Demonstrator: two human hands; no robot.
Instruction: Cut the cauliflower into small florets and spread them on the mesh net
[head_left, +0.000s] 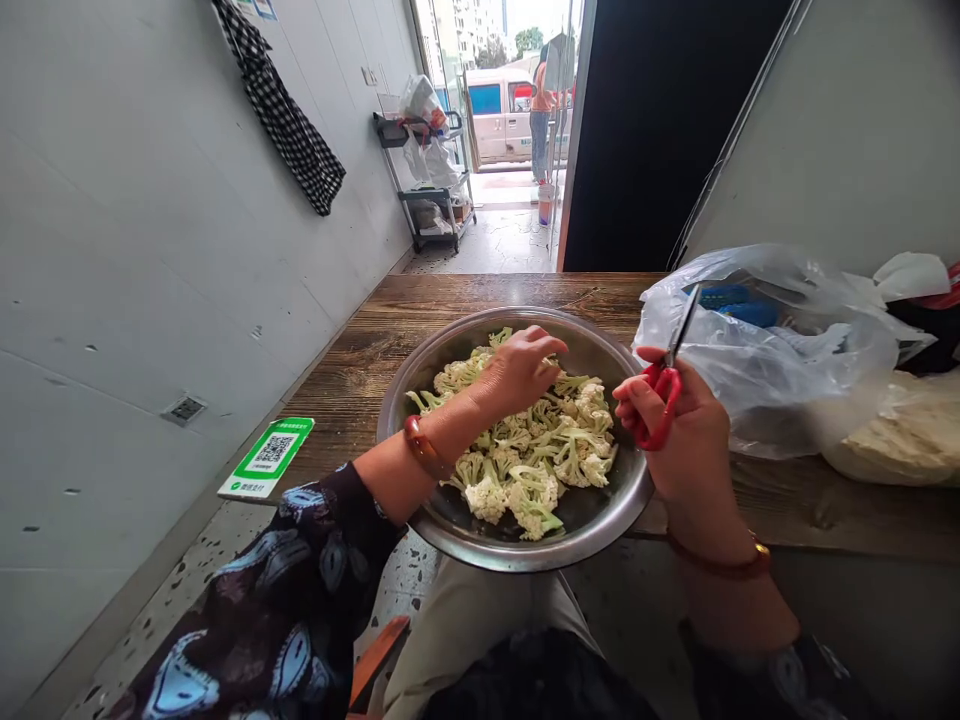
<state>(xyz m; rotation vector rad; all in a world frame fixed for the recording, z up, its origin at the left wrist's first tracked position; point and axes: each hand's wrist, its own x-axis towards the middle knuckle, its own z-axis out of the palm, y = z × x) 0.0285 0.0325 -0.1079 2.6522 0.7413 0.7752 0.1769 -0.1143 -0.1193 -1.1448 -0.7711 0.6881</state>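
Observation:
A wide steel bowl (517,562) holds many cut cauliflower florets (536,495), pale with greenish stems. Over the florets at the bowl's far side, my left hand (525,368) is bent loosely downward, fingers apart. Nothing shows in its fingers; the thumb side is partly hidden. By the bowl's right rim, my right hand (686,430) grips red-handled scissors (661,405) by the loops, the blades pointing up and away from me.
The bowl sits at the near edge of a wooden table (352,365). To its right lie a clear plastic bag (757,370) and another filled bag (900,430). A green QR-code card (268,458) lies left. Beyond stand a cart (427,190) and a person (540,115) outside the doorway.

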